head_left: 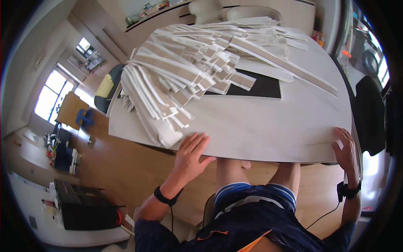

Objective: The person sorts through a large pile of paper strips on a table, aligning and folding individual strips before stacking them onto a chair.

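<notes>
My left hand (192, 155) rests at the near edge of the pale table (264, 126), fingers pointing away from me and thumb spread, holding nothing. Just beyond its fingertips lie the near ends of a heap of long white and beige strips (176, 63), perhaps paper or fabric. At the table's right edge, my right hand (345, 149) is bent with thumb and fingers apart, and nothing shows in it. One long beige strip with white borders (283, 64) reaches out from the heap toward the right. Beneath the strips, a black panel (258, 86) is partly covered.
More white strips (264, 34) spread over the table's far side. Pale chairs (253, 13) stand behind it, a dark chair (370, 115) on the right, and a chair with a yellow cloth (105, 85) at the left. Black bands with cables (168, 196) circle both my wrists.
</notes>
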### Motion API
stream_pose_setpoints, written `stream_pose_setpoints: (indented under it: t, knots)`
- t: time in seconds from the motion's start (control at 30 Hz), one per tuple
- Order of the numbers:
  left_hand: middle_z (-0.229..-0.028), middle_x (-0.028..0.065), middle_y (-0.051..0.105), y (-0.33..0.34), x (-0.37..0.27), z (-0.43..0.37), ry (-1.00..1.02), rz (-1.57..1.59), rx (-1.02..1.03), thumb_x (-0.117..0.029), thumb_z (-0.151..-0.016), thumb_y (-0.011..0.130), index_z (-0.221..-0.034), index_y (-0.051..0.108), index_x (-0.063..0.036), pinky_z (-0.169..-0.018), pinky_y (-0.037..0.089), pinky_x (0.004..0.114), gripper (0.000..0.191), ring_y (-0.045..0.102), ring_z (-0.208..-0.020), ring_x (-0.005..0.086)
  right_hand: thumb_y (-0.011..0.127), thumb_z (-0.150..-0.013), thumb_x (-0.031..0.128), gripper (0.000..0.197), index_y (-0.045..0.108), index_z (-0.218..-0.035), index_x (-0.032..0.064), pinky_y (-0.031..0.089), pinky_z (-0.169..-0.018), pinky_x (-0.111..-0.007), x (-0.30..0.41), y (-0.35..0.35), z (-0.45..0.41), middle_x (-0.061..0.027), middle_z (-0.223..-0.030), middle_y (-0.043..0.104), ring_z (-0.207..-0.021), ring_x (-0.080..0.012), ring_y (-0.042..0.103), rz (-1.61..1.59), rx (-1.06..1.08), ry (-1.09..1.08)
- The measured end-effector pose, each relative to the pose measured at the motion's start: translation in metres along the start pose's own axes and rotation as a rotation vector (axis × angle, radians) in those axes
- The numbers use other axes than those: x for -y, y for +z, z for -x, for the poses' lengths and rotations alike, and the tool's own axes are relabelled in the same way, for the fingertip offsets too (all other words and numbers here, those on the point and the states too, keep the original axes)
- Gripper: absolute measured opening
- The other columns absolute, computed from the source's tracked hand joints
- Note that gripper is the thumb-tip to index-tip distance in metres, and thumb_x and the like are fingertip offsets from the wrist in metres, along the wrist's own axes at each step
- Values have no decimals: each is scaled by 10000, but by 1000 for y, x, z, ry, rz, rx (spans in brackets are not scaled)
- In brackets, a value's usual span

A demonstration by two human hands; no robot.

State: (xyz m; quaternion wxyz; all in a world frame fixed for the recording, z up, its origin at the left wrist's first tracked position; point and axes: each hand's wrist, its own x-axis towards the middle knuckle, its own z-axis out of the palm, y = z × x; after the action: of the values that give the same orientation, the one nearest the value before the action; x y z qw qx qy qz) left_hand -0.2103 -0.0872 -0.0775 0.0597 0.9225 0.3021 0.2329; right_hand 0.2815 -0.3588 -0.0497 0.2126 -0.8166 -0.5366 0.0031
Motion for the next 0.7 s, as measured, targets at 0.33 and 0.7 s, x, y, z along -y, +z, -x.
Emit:
stream_pose_setpoints:
  t: [0.33, 0.7]
  knots:
    - [-1238, 203, 703, -32, -3, -31, 199, 60, -228, 82, -805, 694, -1234, 723, 9, -1013, 554, 469, 435, 684, -1136, 400, 833, -825, 85, 209, 737, -999, 18, 552, -787, -389, -9, -29, 3, -130, -920, 709, -891, -302, 697, -249, -7, -46]
    - [-1528, 217, 583, -1, -57, -194, 321, 307, 6, 35, -917, 633, -1535, 501, 36, -1122, 459, 450, 632, 600, -1370, 349, 719, -983, 264, 247, 715, -1014, 19, 537, -606, -286, -210, 15, 119, -35, -822, 685, -698, -116, 653, -849, -528, 803]
